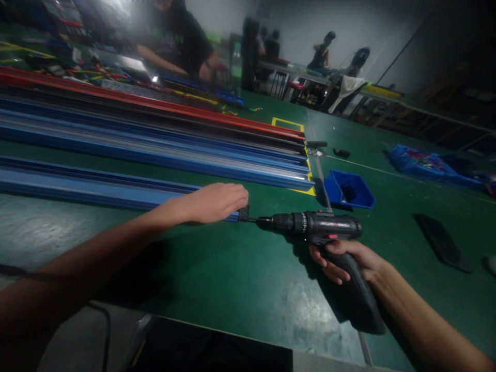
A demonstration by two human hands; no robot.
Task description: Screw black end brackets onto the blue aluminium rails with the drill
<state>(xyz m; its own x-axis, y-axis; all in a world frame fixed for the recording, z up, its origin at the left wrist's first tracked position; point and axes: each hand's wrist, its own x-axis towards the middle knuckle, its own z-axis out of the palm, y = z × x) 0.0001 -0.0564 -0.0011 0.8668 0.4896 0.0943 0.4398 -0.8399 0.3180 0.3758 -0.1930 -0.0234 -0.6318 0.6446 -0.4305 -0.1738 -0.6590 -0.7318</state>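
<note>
My right hand (pixel 349 261) is wrapped round the grip of a black cordless drill (pixel 329 227), which lies level and points left. The tip of its bit meets a small black end piece (pixel 244 212) at the right end of a blue metal profile (pixel 96 188). Over that same end rests my left hand (pixel 217 202), its fingers curled down round the profile and partly hiding it. The profile lies lengthwise along the near side of the green table.
Behind it lie more blue profiles (pixel 155 152), a black one and a red one (pixel 194 113). A blue bin (pixel 349 189) holds small black parts. At right are a flat black object (pixel 442 242) and blue trays (pixel 422 163). A person (pixel 174 41) stands across the table.
</note>
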